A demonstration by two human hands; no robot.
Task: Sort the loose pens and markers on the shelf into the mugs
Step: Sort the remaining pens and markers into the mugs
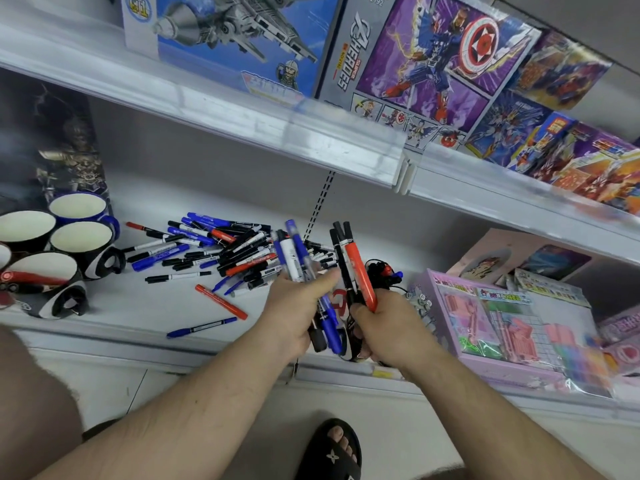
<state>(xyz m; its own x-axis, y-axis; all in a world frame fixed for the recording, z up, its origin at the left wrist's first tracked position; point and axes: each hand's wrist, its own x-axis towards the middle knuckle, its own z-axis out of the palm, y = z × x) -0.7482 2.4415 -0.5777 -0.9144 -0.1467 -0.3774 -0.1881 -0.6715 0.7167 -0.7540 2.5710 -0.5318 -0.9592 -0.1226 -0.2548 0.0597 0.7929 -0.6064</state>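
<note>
While most of the job is waiting, the person is holding a bunch in each fist at centre frame. Left hand (pixel 294 317) is gripping a blue-and-white marker bundle (pixel 294 254), thumb pressing along it; right hand (pixel 377 327) is clamping a red marker plus black pens (pixel 349 261), tips pointing up.

Progress, as a judgement: early. Pen pile (pixel 221 247) is lying mid-shelf, left of centre, w/ strays toward the shelf front: a red marker (pixel 221 302) and a blue pen (pixel 201 328). Mugs (pixel 69 244) are clustering at left edge of frame; only the nearest mug (pixel 45 282) is showing anything inside, a red marker lying across its mouth. Others are looking unfilled, though the one cut off at far left can't be read.

Room: open shelf floor (pixel 145 306) is sitting btw pile and mugs, so a leftward carry looks unobstructed. Upper shelf lip (pixel 277 129) is overhanging the hands, limiting lift. Pink toy boxes (pixel 502 327) are crowding right next to the right hand. Front strays are resting near the shelf edge, prob. easy to knock off.
</note>
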